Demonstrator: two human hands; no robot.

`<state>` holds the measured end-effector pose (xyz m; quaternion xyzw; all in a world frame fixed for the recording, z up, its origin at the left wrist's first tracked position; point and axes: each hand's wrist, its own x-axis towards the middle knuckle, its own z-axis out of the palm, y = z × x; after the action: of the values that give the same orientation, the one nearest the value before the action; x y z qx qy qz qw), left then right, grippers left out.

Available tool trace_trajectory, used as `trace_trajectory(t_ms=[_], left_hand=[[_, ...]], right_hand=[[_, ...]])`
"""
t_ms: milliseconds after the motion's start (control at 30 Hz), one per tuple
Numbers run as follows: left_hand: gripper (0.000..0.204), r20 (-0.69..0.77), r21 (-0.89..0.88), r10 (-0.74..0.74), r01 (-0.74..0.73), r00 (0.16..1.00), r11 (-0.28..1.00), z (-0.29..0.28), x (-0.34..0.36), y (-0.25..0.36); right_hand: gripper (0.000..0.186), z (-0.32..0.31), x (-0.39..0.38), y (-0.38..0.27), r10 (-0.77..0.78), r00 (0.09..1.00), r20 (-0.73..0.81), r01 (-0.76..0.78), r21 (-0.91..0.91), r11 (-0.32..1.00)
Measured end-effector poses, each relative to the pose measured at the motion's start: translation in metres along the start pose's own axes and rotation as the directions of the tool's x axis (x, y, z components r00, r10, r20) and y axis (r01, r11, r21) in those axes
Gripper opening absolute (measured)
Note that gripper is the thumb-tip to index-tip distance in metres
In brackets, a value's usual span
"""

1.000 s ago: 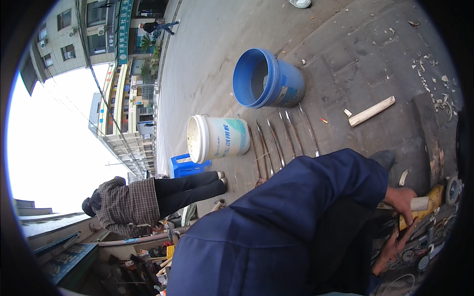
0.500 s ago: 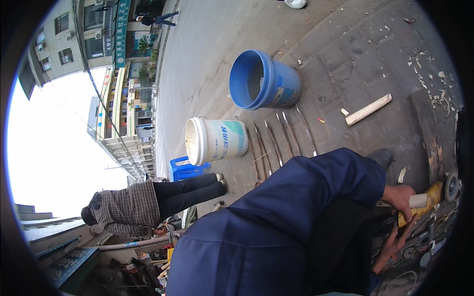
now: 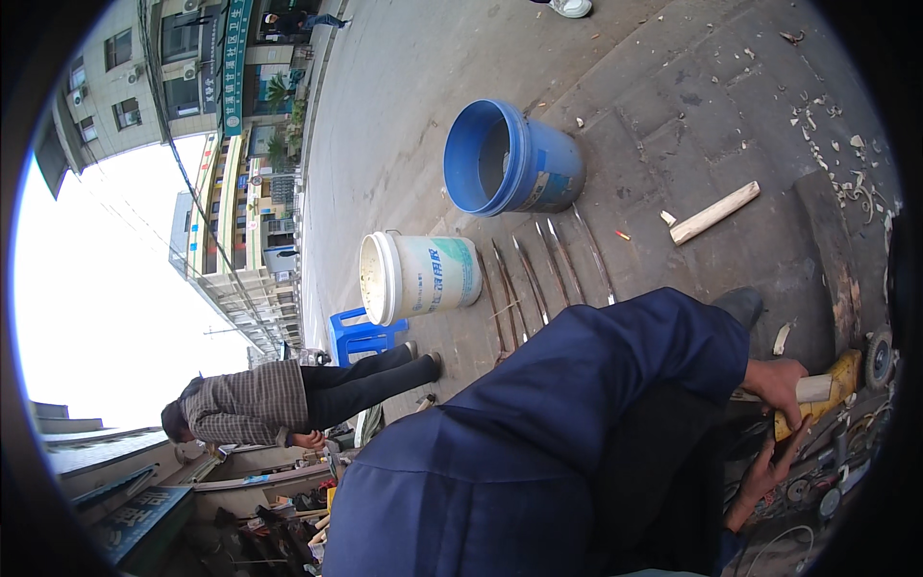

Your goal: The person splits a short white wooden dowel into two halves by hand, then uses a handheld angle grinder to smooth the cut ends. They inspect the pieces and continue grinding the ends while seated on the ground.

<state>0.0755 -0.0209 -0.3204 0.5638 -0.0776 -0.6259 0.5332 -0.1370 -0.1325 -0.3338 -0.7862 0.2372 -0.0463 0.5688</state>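
My left hand (image 3: pixel 774 383), at the end of a dark blue sleeve, has its fingers wrapped round a pale wooden piece (image 3: pixel 814 388) on a yellow tool (image 3: pixel 844 375) at the right. Just below, my right hand (image 3: pixel 762 468) holds the lower side of that tool, its fingertips partly hidden. Beyond my sleeve several pointed metal rods (image 3: pixel 530 280) lie on the paving. A pale wooden stick (image 3: pixel 714 213) rests near them, with scattered shavings (image 3: pixel 857 141) at the upper right.
A blue bucket (image 3: pixel 556 173) and white bucket (image 3: pixel 433 279) stand beside the rods, near a blue plastic stool (image 3: pixel 354 339). A person in a checked jacket (image 3: pixel 252 398) stands by cluttered goods (image 3: pixel 279 519). Another person (image 3: pixel 298 21) walks across the street. Small wheeled hardware (image 3: pixel 879 361) crowds the right.
The person in the checked jacket has shifted slightly, with legs and hand moving. The distant walker has moved upward in the view. My hands stay on the wood and tool.
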Motion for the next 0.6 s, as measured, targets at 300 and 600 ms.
trace_trajectory(t_ms=[300, 600], left_hand=[[0.067, -0.011, 0.001, 0.013, -0.013, 1.0, 1.0, 0.0, -0.002, 0.001], [0.05, 0.102, 0.027, -0.016, 0.013, 0.995, 1.0, 0.0, 0.006, 0.007]], right_hand=[[0.066, 0.001, 0.002, -0.011, 0.043, 0.999, -0.003, -0.043, 0.007, 0.999], [0.076, 0.002, 0.007, -0.035, 0.082, 0.993, -0.084, -0.084, -0.022, 0.996]])
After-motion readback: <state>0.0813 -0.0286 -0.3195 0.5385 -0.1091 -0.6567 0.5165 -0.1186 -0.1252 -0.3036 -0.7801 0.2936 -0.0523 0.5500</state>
